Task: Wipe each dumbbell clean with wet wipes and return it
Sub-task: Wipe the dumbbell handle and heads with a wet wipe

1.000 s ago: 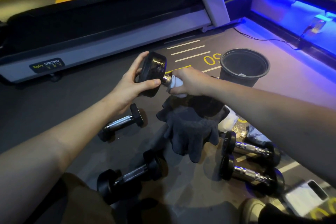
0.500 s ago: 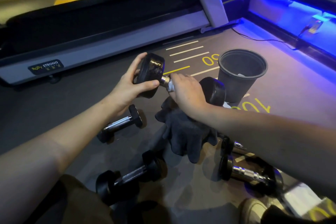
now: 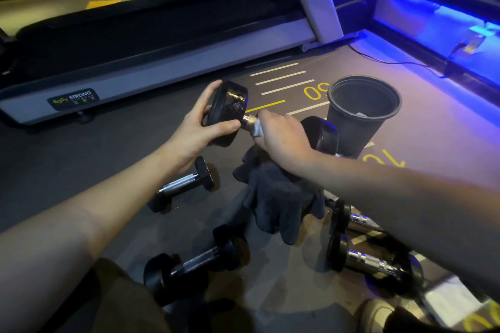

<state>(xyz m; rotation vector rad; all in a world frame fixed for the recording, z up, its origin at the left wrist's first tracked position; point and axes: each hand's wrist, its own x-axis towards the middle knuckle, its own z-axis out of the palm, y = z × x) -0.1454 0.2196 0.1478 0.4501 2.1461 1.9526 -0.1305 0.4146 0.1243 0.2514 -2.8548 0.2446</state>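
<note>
Right hand (image 3: 284, 140) has slid its wipe (image 3: 255, 128) along the dumbbell (image 3: 230, 112) handle toward the head that the left hand (image 3: 200, 130) grips; four dumbbells wait on the floor (image 3: 108, 165).

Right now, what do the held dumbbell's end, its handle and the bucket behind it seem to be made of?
Held dumbbell's black end: probably rubber or coated metal, smooth with a wet-looking sheen. Its silver handle: bright chromed metal, mirror glints. Dark round bucket: likely matte plastic, thin rolled rim, no shine.
</note>
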